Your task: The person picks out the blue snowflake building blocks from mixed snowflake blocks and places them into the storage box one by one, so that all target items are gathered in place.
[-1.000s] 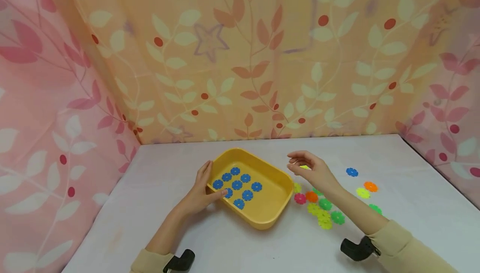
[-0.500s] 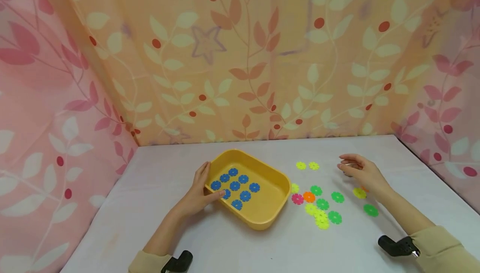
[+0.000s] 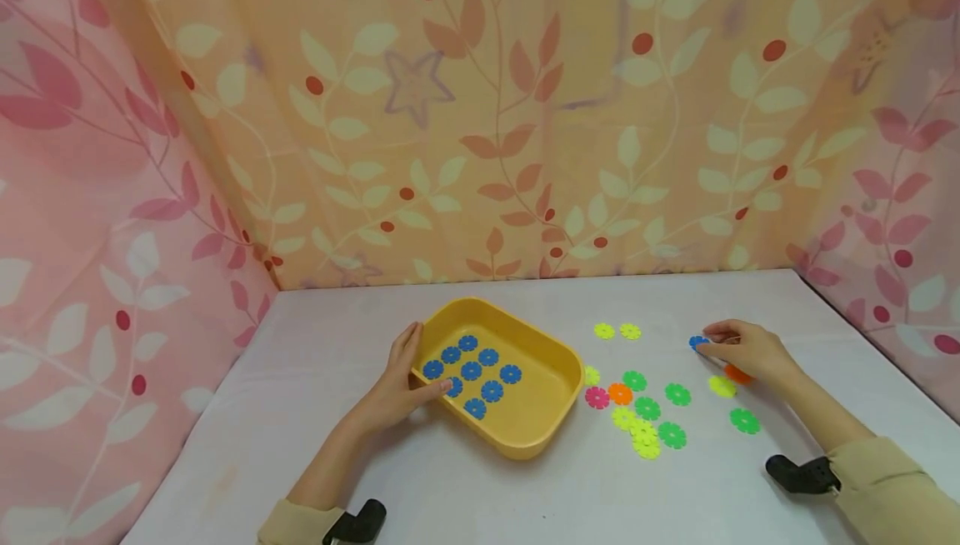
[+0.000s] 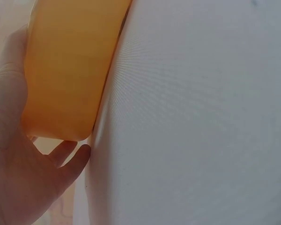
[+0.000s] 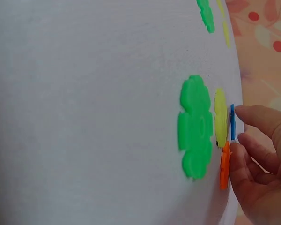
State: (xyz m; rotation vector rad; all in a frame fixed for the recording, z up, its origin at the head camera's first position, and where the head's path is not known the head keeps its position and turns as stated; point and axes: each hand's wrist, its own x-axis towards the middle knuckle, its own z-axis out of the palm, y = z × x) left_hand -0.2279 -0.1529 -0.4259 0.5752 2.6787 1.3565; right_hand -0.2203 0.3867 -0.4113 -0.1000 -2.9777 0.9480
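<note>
A yellow plastic basin (image 3: 536,424) holds several blue flower-shaped discs (image 3: 471,371). My left hand (image 3: 395,387) grips its left end, with the thumb over the rim and the other fingers along the outside. In the left wrist view, that hand (image 4: 23,173) is against the basin's wall (image 4: 70,70). At the right, my right hand (image 3: 750,351) has its thumb and fingertips at the edges of a blue flower disc (image 3: 697,342) low at the tabletop. The right wrist view shows this blue disc (image 5: 232,122) edge-on beside the fingertips; how firmly they pinch it is hard to see.
Loose flower discs lie between basin and right hand: yellow (image 3: 642,432), green (image 3: 672,435), orange (image 3: 620,394) and pink (image 3: 597,397). Another orange disc (image 3: 737,374) sits partly under the right hand, close to a yellow one (image 3: 723,387). A patterned curtain (image 3: 495,112) stands behind the white tabletop (image 3: 585,499).
My right hand has moved right, away from beside the basin, and come down at the blue disc. The left hand keeps its grip on the basin.
</note>
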